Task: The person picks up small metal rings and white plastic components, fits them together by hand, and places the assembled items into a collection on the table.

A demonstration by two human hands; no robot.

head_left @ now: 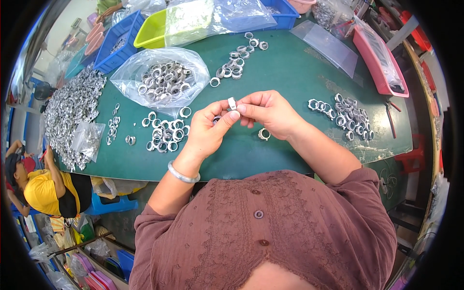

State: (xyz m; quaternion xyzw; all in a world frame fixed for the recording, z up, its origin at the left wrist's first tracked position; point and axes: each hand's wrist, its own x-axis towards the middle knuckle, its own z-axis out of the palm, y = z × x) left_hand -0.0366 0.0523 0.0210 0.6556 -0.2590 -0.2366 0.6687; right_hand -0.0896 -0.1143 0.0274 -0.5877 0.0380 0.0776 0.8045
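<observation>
Both hands meet over the green table, pinching a small silver metal ring (232,103) seen edge-on. My left hand (207,126) grips it from the left with thumb and fingers. From the other side my right hand (273,115) closes its fingertips on the same ring. A second metal ring (216,119) shows partly behind my left thumb; whether the hand holds it I cannot tell. Just below my right hand lies a single ring (264,134). To the left of my left hand is a group of loose rings (166,135), and another group (353,118) lies to the right.
An open clear plastic bag of rings (123,72) lies beyond my left hand. A large heap of metal parts (72,116) covers the table's left end. Blue bins (104,58), a lime bin (147,36) and a pink basket (377,72) stand around; red-handled pliers (390,121) lie right. A co-worker in yellow (43,193) sits left.
</observation>
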